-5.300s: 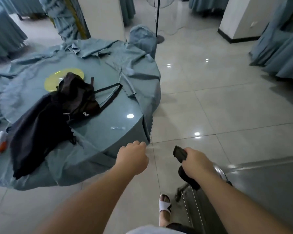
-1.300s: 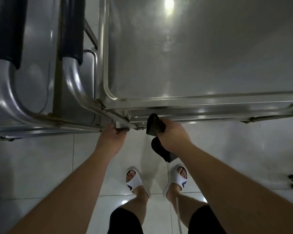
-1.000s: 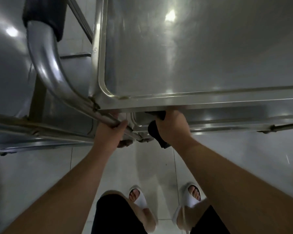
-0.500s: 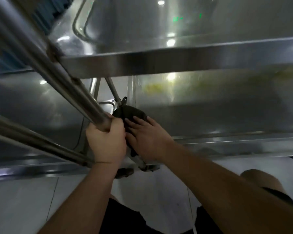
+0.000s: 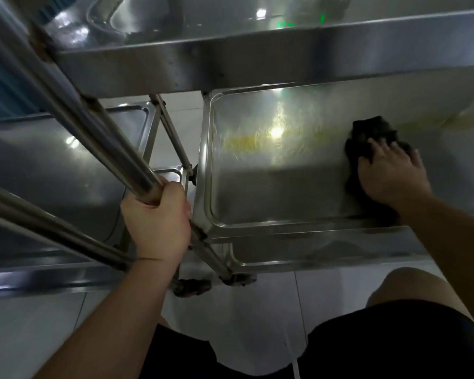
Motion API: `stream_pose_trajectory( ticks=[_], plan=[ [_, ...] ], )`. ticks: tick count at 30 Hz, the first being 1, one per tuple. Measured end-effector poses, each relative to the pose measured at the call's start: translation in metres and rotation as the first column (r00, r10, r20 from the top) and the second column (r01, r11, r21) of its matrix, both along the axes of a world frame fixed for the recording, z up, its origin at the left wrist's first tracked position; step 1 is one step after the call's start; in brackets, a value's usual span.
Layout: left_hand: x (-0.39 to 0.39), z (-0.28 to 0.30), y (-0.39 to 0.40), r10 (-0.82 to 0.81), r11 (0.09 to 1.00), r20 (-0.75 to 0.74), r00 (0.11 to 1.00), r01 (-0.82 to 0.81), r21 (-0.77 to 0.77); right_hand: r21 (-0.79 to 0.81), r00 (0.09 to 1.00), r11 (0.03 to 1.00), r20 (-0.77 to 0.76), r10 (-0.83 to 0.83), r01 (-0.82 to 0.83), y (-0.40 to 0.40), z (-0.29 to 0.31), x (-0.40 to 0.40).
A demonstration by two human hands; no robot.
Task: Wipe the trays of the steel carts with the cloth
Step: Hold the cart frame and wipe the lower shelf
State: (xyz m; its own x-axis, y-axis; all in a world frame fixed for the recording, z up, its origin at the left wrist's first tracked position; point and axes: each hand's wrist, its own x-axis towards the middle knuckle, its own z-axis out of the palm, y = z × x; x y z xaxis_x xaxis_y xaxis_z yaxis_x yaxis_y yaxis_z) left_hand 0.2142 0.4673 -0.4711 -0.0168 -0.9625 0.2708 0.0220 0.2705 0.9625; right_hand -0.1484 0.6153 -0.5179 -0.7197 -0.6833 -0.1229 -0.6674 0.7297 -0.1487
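Cloth (image 5: 367, 138), dark and bunched, is pressed flat against the middle tray (image 5: 271, 192) at the right of the frame by the right hand (image 5: 391, 176). The fingers (image 5: 378, 144) of that hand are spread and laid nearly straight over the cloth, presumably so that pressure is carried across a wide patch as it is swept. Part of the cloth is left showing above and beside the hand.

A yellowish smear (image 5: 244, 142) is seen on the tray floor, left of the cloth and near a bright reflection; it appears not yet reached, so the wiping of this tray is judged to be at an early stage.

The left hand (image 5: 156, 225) is wrapped round a slanting steel post (image 5: 99, 135) at centre left, fingers curled tight about it, probably to steady the cart and the crouched body while the lower level is reached. The top tray (image 5: 230, 64) overhangs across the upper frame, which explains the low, reaching posture. A second cart (image 5: 52, 165) is stood just beside, at the left. A lower tray (image 5: 312, 258) is glimpsed beneath, and a caster (image 5: 192, 287) on the tiled floor.
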Motion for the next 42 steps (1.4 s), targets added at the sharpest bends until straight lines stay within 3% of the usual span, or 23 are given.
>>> stream_pose_trajectory(
  ticks=[3,6,9,12,15,17,18,20,22,26,29,35,37,40,42],
  plan=[
    [-0.003,0.003,0.003,-0.016,1.000,-0.022,1.000,0.016,-0.008,-0.065,0.996,0.994,-0.010,-0.089,0.088,-0.040,0.001,0.001],
    [-0.004,0.006,0.007,-0.034,0.999,-0.046,0.998,0.034,-0.001,-0.045,0.998,0.998,-0.057,-0.034,0.032,-0.097,0.005,0.031],
    [-0.005,0.009,0.007,-0.057,0.998,-0.071,0.996,0.056,-0.017,-0.081,0.963,0.960,-0.061,0.264,-0.268,-0.150,0.007,0.093],
    [-0.004,0.008,0.004,-0.056,0.998,-0.088,0.995,0.053,-0.035,-0.098,0.785,0.779,-0.068,0.616,-0.620,-0.155,0.001,0.158],
    [-0.001,0.006,0.002,-0.044,0.998,-0.073,0.996,0.041,-0.055,-0.156,0.641,0.634,0.004,0.767,-0.757,-0.106,-0.004,0.165],
    [0.000,0.006,0.001,-0.062,0.996,-0.064,0.996,0.058,-0.073,-0.185,0.667,0.658,0.019,0.745,-0.730,-0.070,-0.005,0.135],
    [0.000,0.005,0.001,-0.074,0.994,-0.059,0.995,0.069,-0.079,-0.189,0.723,0.710,0.002,0.691,-0.678,-0.059,-0.006,0.111],
    [-0.001,0.006,0.001,-0.089,0.994,-0.061,0.994,0.085,-0.072,-0.169,0.871,0.857,-0.015,0.491,-0.486,-0.051,-0.003,0.055],
    [0.001,0.007,0.001,-0.099,0.994,-0.081,0.992,0.094,-0.056,-0.151,0.955,0.944,-0.018,0.295,-0.294,-0.063,0.001,0.008],
    [-0.001,0.008,0.001,-0.104,0.994,-0.078,0.991,0.100,-0.050,-0.172,0.999,0.984,-0.009,0.047,-0.048,-0.129,0.003,-0.021],
    [-0.003,0.008,0.001,-0.082,0.996,-0.111,0.990,0.080,-0.024,-0.152,0.987,0.975,-0.004,0.163,-0.162,-0.183,0.005,0.020],
    [-0.003,0.010,0.004,-0.108,0.994,-0.111,0.988,0.106,-0.023,-0.170,0.753,0.737,-0.046,0.657,-0.654,-0.221,0.002,0.146],
    [-0.002,0.011,0.003,-0.121,0.993,-0.121,0.985,0.119,-0.027,-0.183,0.650,0.633,-0.044,0.759,-0.752,-0.194,0.001,0.156],
    [-0.003,0.011,0.003,-0.115,0.993,-0.134,0.984,0.113,-0.028,-0.167,0.423,0.414,-0.021,0.906,-0.895,-0.130,-0.003,0.141],
    [-0.001,0.010,0.003,-0.105,0.994,-0.130,0.986,0.102,-0.027,-0.152,0.426,0.421,0.004,0.905,-0.894,-0.113,-0.002,0.116]
  ],
)
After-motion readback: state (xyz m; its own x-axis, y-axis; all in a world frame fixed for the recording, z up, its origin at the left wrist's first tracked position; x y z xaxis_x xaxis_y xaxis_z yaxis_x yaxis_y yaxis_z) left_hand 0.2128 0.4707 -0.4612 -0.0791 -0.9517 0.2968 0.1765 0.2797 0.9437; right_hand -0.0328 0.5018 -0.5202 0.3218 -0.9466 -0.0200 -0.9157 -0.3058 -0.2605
